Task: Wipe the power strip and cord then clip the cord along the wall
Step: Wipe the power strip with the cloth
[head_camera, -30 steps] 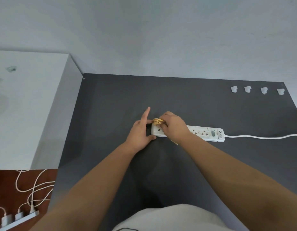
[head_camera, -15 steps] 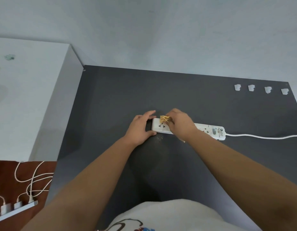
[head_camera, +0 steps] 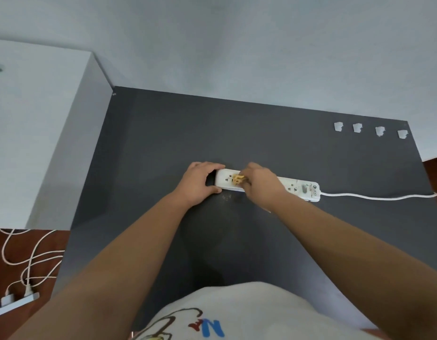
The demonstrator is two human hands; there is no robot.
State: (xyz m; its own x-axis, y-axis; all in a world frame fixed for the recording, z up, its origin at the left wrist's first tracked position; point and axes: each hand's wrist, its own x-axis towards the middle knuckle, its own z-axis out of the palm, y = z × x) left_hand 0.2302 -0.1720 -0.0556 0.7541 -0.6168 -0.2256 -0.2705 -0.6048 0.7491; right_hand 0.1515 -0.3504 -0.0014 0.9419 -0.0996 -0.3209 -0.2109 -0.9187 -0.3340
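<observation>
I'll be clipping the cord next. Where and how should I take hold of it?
Pinch the cord on the bare stretch just right of the power strip, coming from above. It lies flat and free on the table there; its far end runs out of view.

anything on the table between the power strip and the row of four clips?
Nothing. In the head view the dark table is bare between the power strip and the four white clips near its far right edge.

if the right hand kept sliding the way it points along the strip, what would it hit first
Most likely the left hand, which grips the strip's far end. The right hand, pressing a yellow cloth, points leftward along it, with only one bare socket between them.
</observation>
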